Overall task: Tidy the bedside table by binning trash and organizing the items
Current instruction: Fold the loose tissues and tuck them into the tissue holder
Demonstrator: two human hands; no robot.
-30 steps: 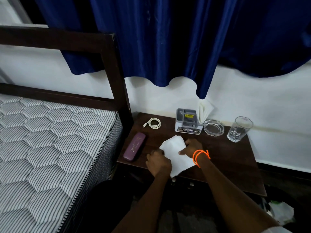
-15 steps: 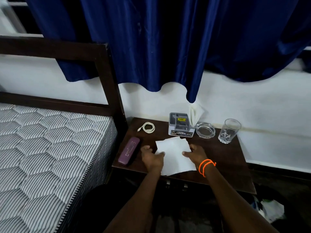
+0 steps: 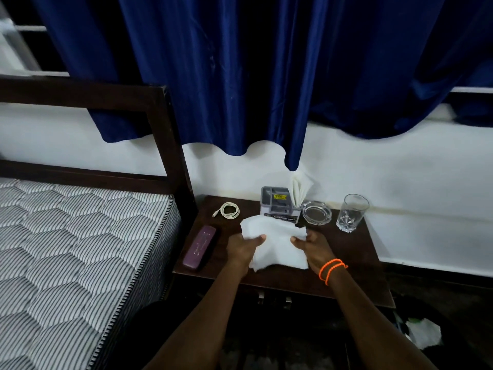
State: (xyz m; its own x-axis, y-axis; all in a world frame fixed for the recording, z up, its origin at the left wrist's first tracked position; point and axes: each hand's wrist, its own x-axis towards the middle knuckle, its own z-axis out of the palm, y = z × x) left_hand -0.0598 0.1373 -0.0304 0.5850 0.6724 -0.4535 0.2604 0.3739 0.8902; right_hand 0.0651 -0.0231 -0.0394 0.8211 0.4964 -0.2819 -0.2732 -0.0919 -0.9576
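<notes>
Both hands are holding a white tissue (image 3: 274, 244) up just over the front of the dark bedside table (image 3: 354, 265). The left hand (image 3: 244, 249) is gripping the tissue's left edge, thumb over the sheet and fingers curling beneath it. The right hand (image 3: 314, 248), wearing orange bands (image 3: 332, 269) at the wrist, is pinching the right edge between thumb and fingertips; the sheet is sagging crumpled between them. Left of the tissue, a purple case (image 3: 199, 247) is lying along the table's left edge. Behind the tissue, a coiled white cable (image 3: 229, 210) is sitting at the back left, a grey organizer (image 3: 277, 202) with folded napkins (image 3: 301, 188) is standing directly behind, then a glass ashtray (image 3: 317, 212) and a tumbler (image 3: 352, 212) to the right.
</notes>
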